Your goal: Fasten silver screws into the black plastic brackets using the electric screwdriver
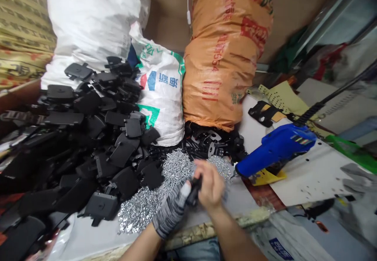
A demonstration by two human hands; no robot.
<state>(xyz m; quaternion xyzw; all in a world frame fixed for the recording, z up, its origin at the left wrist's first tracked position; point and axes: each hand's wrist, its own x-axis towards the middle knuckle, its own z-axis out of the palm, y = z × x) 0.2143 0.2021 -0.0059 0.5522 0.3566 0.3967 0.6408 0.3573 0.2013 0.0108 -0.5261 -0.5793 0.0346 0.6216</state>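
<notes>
My left hand, in a grey striped fingerless glove, is closed around a small black plastic part. Bare and slightly blurred, my right hand is up against that part, its fingers curled together at the top end; whatever they pinch is hidden or too small to name. Just beyond both hands lies a heap of small silver screws. A spread of shiny washers or nuts reaches out to the left of my gloved hand.
Black plastic housings are heaped across the left side. A blue electric screwdriver lies at right, its cable running up. Behind stand a white sack, a smaller printed sack and an orange sack, with black parts at its mouth.
</notes>
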